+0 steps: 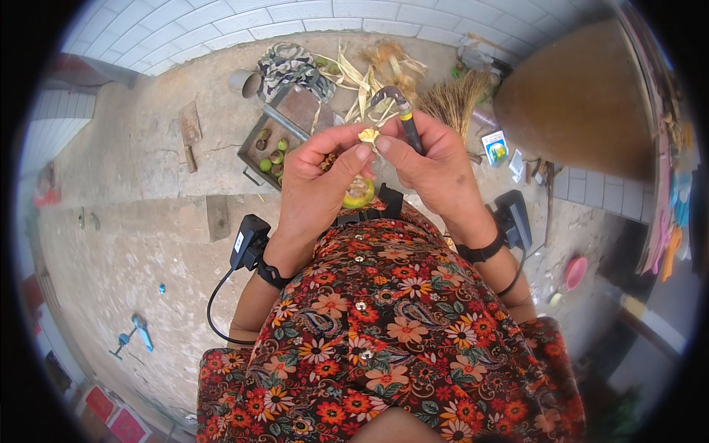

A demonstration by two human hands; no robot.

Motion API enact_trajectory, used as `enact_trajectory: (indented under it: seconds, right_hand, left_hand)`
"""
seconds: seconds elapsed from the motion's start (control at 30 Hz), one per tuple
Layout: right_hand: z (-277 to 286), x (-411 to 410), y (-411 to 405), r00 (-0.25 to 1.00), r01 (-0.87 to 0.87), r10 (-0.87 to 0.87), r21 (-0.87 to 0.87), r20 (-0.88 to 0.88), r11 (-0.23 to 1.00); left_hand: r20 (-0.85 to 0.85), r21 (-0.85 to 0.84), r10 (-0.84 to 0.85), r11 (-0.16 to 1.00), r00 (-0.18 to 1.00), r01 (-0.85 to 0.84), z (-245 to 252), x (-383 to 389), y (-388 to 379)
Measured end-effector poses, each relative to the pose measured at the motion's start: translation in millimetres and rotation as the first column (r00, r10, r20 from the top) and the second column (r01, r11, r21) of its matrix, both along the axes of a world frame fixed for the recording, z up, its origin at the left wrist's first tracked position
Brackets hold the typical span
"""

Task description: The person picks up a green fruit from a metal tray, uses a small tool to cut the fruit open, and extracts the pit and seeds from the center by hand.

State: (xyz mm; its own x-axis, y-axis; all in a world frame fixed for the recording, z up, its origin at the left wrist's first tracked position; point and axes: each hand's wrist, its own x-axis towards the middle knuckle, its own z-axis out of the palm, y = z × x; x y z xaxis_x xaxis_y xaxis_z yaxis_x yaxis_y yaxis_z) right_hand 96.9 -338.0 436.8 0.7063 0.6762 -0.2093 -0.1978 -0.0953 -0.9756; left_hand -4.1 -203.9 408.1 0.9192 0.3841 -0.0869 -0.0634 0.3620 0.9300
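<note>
Between the fingertips of both hands is a small pale-yellow piece, apparently a nut kernel (368, 135). My left hand (327, 171) pinches it with thumb and forefinger. From the other side, the thumb of my right hand (435, 160) touches it. A hooked dark tool (407, 119) with a yellow band is also tucked in my right hand. Below the fingers sits a round yellow-green object (360, 194) with a pale, hollow-looking top, partly hidden. Brown shell-like bits (328, 161) show beside my left hand. Green, partly browned walnut-like fruits (266, 164) lie in a shallow metal tray (299, 105).
A grey metal bar (285, 122) crosses the tray. Camouflage cloth (293, 66), a metal cup (245, 83), corn husks (357, 83) and a straw broom (451, 99) lie beyond. A cleaver (190, 130) rests on the concrete at left. A large brown panel (576, 105) stands right.
</note>
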Motion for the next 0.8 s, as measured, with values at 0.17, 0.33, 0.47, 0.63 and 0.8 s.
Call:
enact_trajectory:
  seconds: [0.17,0.33,0.47,0.63,0.8]
  right_hand:
    - [-4.9,-3.1,0.3,0.998,0.064,-0.066,0.093,0.011,0.994]
    - [-6.6,-0.7,-1.6,0.948,0.185,-0.227,0.196,0.223,0.963]
    - [-9.6,1.5,-2.3,0.926,0.041,-0.026,-0.032,0.376,0.999]
    - [-9.5,1.1,-3.6,0.908,-0.013,0.07,-0.139,0.413,0.99]
    - [-8.1,8.9,-9.4,0.885,-0.132,0.243,-0.285,0.398,0.949]
  left_hand:
    - [-0.074,-0.078,0.018,0.997,0.997,-0.024,-2.8,0.1,-0.5]
    - [-0.125,-0.068,0.023,0.997,0.992,-0.031,1.9,-1.9,2.3]
    - [-0.142,0.127,0.045,0.992,0.989,-0.027,3.4,-2.7,1.6]
    - [-0.162,0.291,0.012,0.956,0.987,0.036,5.3,-5.4,0.6]
    - [-0.194,0.409,-0.035,0.906,0.98,0.113,9.4,-9.3,4.0]
